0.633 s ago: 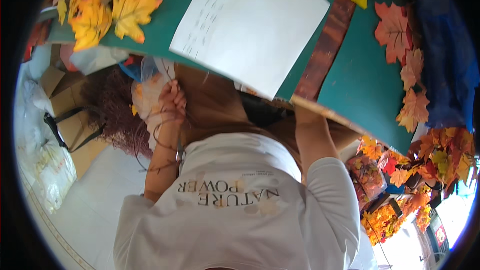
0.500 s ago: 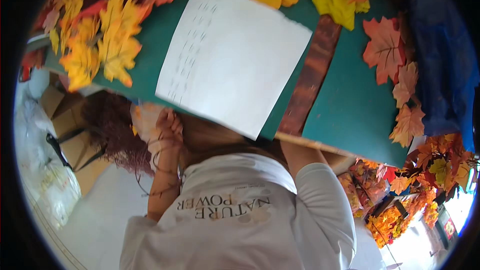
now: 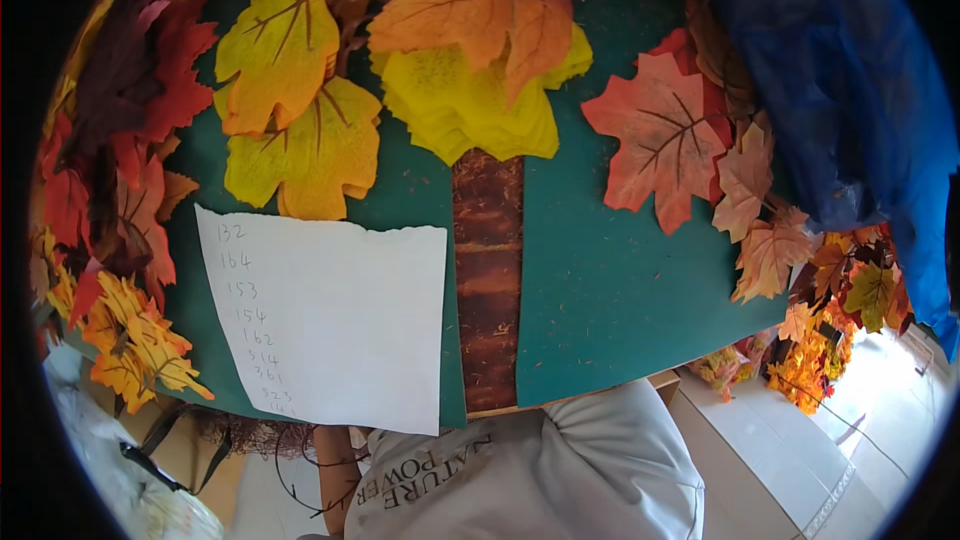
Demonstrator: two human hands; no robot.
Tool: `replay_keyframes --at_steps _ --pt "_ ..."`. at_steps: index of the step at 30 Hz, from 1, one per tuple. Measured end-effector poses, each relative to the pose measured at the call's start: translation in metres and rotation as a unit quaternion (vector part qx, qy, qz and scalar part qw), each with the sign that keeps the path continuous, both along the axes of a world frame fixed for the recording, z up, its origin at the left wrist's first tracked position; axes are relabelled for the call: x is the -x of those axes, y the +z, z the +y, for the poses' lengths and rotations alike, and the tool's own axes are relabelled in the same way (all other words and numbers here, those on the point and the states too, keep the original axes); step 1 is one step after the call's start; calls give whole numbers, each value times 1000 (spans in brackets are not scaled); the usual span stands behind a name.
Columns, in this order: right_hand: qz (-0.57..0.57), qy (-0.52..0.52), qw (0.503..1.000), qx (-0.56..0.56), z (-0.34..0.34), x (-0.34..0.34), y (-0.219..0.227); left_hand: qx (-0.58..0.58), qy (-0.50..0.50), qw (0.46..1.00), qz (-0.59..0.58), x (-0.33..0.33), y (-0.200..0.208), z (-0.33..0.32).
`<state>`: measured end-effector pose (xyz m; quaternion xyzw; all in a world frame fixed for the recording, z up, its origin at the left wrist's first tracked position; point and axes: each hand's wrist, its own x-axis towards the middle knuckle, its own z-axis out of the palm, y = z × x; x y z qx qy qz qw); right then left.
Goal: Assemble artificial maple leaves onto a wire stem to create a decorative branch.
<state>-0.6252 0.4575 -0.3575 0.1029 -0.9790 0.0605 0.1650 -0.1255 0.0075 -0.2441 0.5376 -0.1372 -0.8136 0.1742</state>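
Observation:
Neither of my hands shows. My left forearm (image 3: 337,480) rises at the bottom and goes out of sight at the table's near edge, where the hand is hidden. No part of my right arm beyond the white sleeve (image 3: 625,450) can be made out. Nearest to the left forearm lies a white paper sheet (image 3: 350,315) with a torn top edge and a handwritten column down its left side. It rests on a green tabletop (image 3: 620,310), beside a brown wood-patterned strip (image 3: 488,290). Beyond it lie yellow artificial leaves (image 3: 300,155) and a yellow stack of leaves (image 3: 460,105) under an orange leaf (image 3: 480,5).
Red and dark leaves (image 3: 165,80) crowd the left side, with orange-yellow leaves (image 3: 145,340) at the near left corner. Pink-red leaves (image 3: 660,130) lie at the right, next to blue sheeting (image 3: 830,90). Clear plastic bags (image 3: 140,490) are below the table's left side.
The view has tipped up and turned, so the paper appears lower and left. My left hand, seen closed below the table edge before, is now hidden. My right forearm has dropped out of sight.

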Motion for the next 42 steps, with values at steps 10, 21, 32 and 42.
replay_keyframes --at_steps 10,21,32,42 --pt "59 17 997 47 -2 5 58 137 -171 951 216 -54 -18 -7" --pt "-65 70 985 143 -61 -227 32 199 -147 965 92 -37 31 15" --pt "-23 185 598 780 -79 -240 79 253 -121 957 80 -33 32 28" --pt "-23 8 752 659 -44 -302 169 218 -127 961 111 -35 17 22"
